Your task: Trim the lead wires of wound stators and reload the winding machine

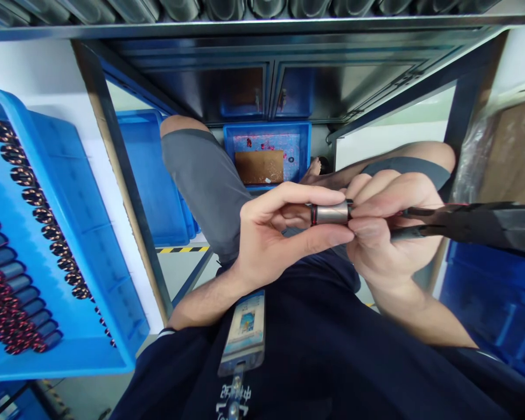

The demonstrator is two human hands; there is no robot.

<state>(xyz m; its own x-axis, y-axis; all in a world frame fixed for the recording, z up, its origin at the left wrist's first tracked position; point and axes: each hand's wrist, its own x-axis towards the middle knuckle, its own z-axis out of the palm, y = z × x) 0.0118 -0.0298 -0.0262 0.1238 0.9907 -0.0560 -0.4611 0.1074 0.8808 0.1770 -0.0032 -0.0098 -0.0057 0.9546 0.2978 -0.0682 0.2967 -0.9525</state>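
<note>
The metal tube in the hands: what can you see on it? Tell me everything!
The metal tube is short, round and smooth, with a dull silvery shine, and it lies on its side. Near its left end is a dark band with a thin red line, and a dark rim shows at its right end. The person's left hand pinches it from the left, and the right hand's fingers press against its right end. The hands hide whatever is at its ends.

My right fingers (373, 193) hide one end of the metal sleeve (330, 213) and the tip of the pliers (464, 224) — the handles run past the picture's edge, and my badge (242, 329) is too small to read.
</note>
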